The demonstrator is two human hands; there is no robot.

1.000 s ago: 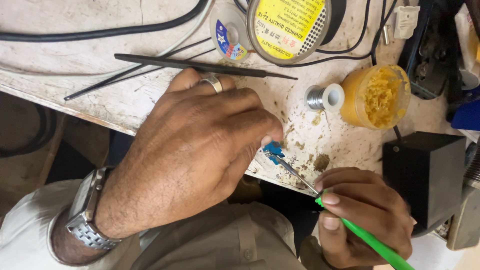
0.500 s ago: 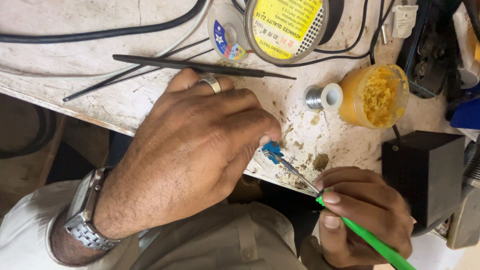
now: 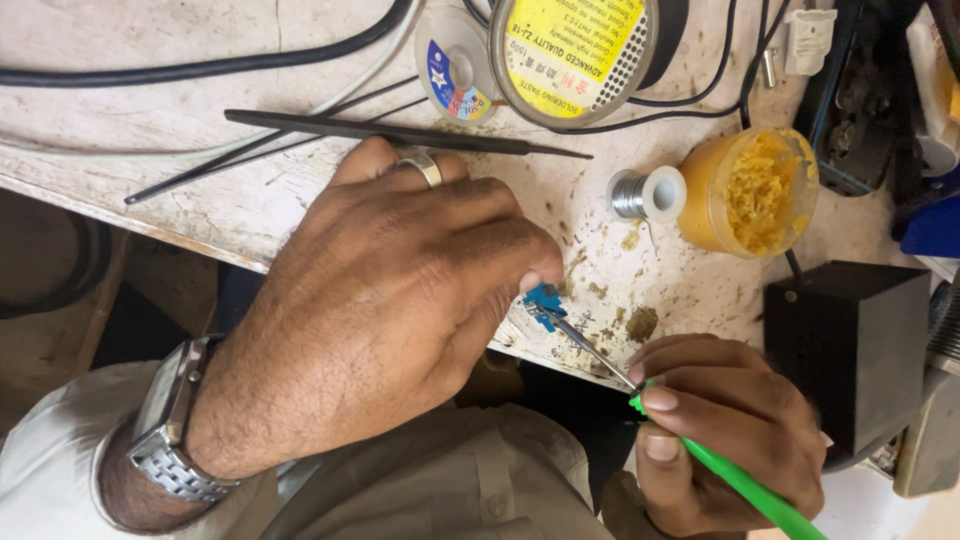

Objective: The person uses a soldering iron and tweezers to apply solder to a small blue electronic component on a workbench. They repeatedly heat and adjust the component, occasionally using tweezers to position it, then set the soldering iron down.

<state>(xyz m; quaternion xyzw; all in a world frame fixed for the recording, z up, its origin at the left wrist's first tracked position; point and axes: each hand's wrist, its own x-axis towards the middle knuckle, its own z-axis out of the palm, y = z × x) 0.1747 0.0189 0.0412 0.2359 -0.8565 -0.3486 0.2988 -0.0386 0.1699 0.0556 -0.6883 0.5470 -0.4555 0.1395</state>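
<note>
My left hand, with a ring and a metal wristwatch, pinches a small blue circuit board against the stained edge of the white workbench. My right hand grips a green-handled soldering iron; its thin metal tip touches the blue board. Most of the board is hidden under my left fingers.
An open jar of yellow flux paste and a small solder spool stand just beyond the board. Black tweezers, a solder-paste tin, a small round tin and cables lie further back. A black box sits at right.
</note>
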